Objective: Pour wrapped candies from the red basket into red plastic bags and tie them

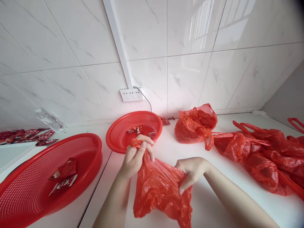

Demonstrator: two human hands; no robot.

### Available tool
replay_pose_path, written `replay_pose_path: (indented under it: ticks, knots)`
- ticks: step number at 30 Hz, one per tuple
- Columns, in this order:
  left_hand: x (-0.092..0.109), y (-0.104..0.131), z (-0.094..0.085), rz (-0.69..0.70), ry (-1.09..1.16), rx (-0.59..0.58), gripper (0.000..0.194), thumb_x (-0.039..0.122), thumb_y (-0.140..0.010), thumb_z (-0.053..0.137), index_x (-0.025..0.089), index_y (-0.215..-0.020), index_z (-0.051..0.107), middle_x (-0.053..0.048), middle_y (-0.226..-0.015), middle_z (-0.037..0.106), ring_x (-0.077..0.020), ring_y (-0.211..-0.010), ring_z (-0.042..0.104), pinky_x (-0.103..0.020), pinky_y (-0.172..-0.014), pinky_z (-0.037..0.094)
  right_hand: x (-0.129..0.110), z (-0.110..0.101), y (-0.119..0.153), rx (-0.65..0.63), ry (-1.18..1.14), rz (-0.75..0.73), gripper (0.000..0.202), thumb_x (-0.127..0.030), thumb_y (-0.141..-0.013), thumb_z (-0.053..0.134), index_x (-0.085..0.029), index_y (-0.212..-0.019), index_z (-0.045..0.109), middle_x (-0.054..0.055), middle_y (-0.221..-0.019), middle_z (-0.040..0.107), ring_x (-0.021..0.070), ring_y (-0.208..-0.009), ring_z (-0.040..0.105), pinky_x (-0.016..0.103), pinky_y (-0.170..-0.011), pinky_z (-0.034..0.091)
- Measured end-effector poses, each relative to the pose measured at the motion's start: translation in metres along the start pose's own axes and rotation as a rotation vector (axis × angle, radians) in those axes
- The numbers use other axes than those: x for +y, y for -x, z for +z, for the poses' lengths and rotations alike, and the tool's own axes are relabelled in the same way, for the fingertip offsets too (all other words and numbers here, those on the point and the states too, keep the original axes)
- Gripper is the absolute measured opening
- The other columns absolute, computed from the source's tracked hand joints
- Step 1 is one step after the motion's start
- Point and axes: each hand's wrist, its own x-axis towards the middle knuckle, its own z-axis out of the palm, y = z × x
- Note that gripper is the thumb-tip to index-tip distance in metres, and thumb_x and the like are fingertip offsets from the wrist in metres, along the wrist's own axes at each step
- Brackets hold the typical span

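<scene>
A thin red plastic bag hangs between my two hands over the white table. My left hand is closed around its gathered top, and a little of the bag sticks out above the fingers. Lower down on the right side, my right hand pinches the bag, the thumb lying over the plastic and the other fingers mostly hidden behind it. Just beyond my left hand stands a round red basket with a few small wrapped packets in it.
A larger red basket holding wrapped packets stands at the left. A clear bottle lies near dark red packets. Filled red bags cover the right side; another bag sits by the wall beneath the tiles.
</scene>
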Motion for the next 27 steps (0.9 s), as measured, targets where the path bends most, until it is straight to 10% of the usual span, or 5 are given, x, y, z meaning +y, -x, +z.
replay_pose_path:
  ticks: [9,13,16,21,27]
  knots:
    - [0.024,0.015,-0.051,0.08,-0.379,-0.056,0.047,0.057,-0.084,0.053,0.023,-0.115,0.061,-0.009,-0.105,0.07,-0.0248,-0.091,0.065,-0.033,-0.074,0.053,0.004,0.001,0.014,0.518,0.779,0.604,0.02,-0.008,-0.081,0.051,-0.016,-0.078,0.069,0.004,-0.073,0.065,0.0152,-0.062,0.057,0.025,-0.053,0.033]
    - [0.049,0.026,-0.015,0.177,-0.587,-0.064,0.025,0.03,-0.085,0.059,0.029,-0.11,0.065,-0.004,-0.113,0.067,-0.0253,-0.108,0.06,-0.032,-0.09,0.047,0.003,0.006,0.012,0.607,0.934,0.618,0.026,-0.004,-0.082,0.046,-0.015,-0.08,0.069,0.009,-0.088,0.066,0.0158,-0.066,0.057,0.026,-0.053,0.03]
    - [0.048,0.028,0.033,0.08,-0.52,-0.444,0.026,0.027,-0.093,0.045,0.03,-0.107,0.066,-0.002,-0.099,0.07,-0.0209,-0.089,0.065,-0.03,-0.079,0.049,0.005,0.012,0.009,0.57,0.951,0.605,0.024,-0.005,-0.082,0.046,-0.013,-0.076,0.068,0.009,-0.081,0.064,0.0158,-0.064,0.056,0.026,-0.053,0.028]
    - [-0.008,0.016,0.078,-0.137,-0.725,-0.48,0.035,0.023,-0.095,0.026,0.024,-0.102,0.06,-0.007,-0.096,0.068,-0.0221,-0.082,0.064,-0.032,-0.068,0.046,0.011,0.021,0.01,0.517,0.908,0.549,0.022,-0.011,-0.087,0.048,-0.013,-0.08,0.069,0.01,-0.088,0.066,0.0164,-0.071,0.059,0.026,-0.058,0.033]
    - [-0.076,0.002,0.042,-0.458,-1.068,-0.595,0.033,0.027,-0.077,0.058,0.015,-0.108,0.058,-0.02,-0.111,0.066,-0.0362,-0.101,0.063,-0.044,-0.081,0.047,0.031,0.007,0.029,0.479,0.88,0.796,0.053,-0.046,-0.099,0.033,-0.016,-0.073,0.069,0.009,-0.07,0.064,0.0202,-0.068,0.062,0.027,-0.059,0.04]
